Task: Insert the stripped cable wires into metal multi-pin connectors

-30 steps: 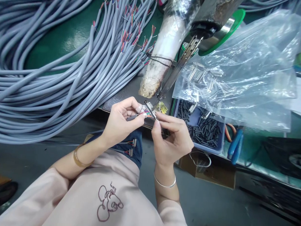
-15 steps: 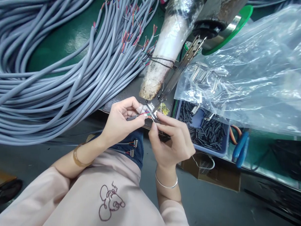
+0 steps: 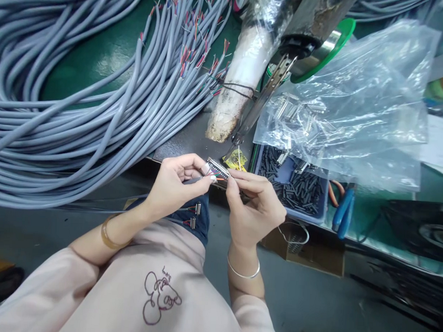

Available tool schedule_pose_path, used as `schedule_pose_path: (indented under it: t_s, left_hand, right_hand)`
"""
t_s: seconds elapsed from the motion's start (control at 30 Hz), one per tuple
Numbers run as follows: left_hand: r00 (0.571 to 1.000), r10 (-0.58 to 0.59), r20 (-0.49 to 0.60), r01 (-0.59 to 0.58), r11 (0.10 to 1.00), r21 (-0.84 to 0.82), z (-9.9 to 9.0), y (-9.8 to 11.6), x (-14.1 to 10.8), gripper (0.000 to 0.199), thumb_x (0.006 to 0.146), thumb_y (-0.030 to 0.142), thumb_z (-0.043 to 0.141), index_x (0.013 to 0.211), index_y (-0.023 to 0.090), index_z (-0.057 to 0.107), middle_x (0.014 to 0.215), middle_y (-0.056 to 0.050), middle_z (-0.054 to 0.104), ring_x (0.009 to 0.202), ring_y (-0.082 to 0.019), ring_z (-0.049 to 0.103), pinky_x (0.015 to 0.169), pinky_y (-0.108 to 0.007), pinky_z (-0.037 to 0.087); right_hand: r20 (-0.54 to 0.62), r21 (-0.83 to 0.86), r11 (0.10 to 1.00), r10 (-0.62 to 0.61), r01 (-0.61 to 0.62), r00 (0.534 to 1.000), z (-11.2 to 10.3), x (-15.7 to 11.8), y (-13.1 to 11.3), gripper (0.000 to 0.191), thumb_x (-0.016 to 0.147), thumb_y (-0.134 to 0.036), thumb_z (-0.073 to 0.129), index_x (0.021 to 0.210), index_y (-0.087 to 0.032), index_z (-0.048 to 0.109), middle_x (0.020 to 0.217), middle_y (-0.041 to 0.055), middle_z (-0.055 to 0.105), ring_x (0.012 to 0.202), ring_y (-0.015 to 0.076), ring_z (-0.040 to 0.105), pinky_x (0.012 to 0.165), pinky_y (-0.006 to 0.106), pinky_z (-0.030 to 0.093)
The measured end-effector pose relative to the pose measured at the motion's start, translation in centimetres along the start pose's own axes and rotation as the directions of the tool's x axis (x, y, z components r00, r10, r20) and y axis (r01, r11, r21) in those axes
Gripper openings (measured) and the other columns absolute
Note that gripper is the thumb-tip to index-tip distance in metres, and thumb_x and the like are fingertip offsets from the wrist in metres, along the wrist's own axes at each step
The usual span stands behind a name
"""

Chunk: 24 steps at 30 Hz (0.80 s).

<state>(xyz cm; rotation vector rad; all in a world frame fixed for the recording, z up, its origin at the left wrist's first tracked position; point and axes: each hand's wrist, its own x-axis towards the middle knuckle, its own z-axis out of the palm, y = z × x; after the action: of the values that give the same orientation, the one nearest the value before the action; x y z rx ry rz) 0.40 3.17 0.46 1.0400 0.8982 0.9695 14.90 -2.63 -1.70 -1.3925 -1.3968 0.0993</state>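
My left hand pinches a metal multi-pin connector by its left end, along with thin coloured wires. The wires lie against the connector's pin side. At the other end, the thumb and index finger of my right hand are closed on the same connector. Just above it, a soldering iron is fixed pointing down, its tip close to a thin strand of solder and a yellow pad. Two wired connectors rest on my lap.
Grey cables with stripped ends fill the left of the bench. A wrapped post stands beside the iron, near a green-rimmed solder spool. Rightward are a plastic bag of connectors, a blue bin of black sleeves, and pliers.
The connector has turned and moved slightly down, away from the iron tip. My right fingers have shifted from a thin wire at the pins onto the connector's right end.
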Motion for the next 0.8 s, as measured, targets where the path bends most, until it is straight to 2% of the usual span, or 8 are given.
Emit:
schedule_pose_path:
  t_s: [0.17,0.33,0.5,0.8]
  left_hand:
    - [0.997,0.042,-0.066,-0.042,0.999,-0.002,0.6,0.0,0.0,0.012,0.065,0.013,0.076,0.065,0.015,0.064,0.057,0.003,0.063,0.048,-0.005,0.054,0.047,-0.015,0.047]
    - [0.987,0.088,-0.135,-0.083,0.996,0.040,1.0,-0.2,0.3,0.012,0.066,0.015,0.074,0.065,0.016,0.062,0.061,0.002,0.065,0.051,-0.006,0.057,0.047,-0.015,0.046]
    - [0.982,0.136,-0.134,-0.129,0.990,0.062,1.1,-0.2,0.7,0.013,0.068,0.016,0.074,0.068,0.016,0.061,0.064,0.001,0.067,0.056,-0.008,0.063,0.051,-0.016,0.051]
    - [0.968,0.206,-0.142,-0.185,0.971,0.150,1.3,-0.3,1.0,0.010,0.070,0.018,0.069,0.066,0.017,0.060,0.058,0.004,0.062,0.049,-0.005,0.052,0.044,-0.015,0.040]
  right_hand:
    - [-0.028,-0.035,0.997,-0.075,0.074,0.997,0.5,0.0,-0.4,0.015,0.086,-0.008,0.074,0.088,-0.022,0.069,0.089,-0.0008,0.080,0.081,0.0139,0.078,0.070,0.025,0.065]
    - [-0.036,-0.134,0.976,-0.179,0.173,0.983,0.8,0.3,-0.4,0.016,0.087,-0.008,0.073,0.090,-0.023,0.067,0.091,0.0001,0.080,0.081,0.0149,0.078,0.074,0.029,0.064]
    - [-0.010,-0.098,0.981,-0.166,0.164,0.986,0.7,0.7,-0.2,0.016,0.087,-0.008,0.072,0.090,-0.022,0.065,0.094,0.0010,0.080,0.085,0.0151,0.078,0.078,0.029,0.064]
    - [0.020,-0.095,0.981,-0.170,0.171,0.985,0.6,1.4,0.1,0.017,0.085,-0.008,0.074,0.088,-0.023,0.065,0.090,-0.0008,0.078,0.085,0.0146,0.077,0.078,0.028,0.062]
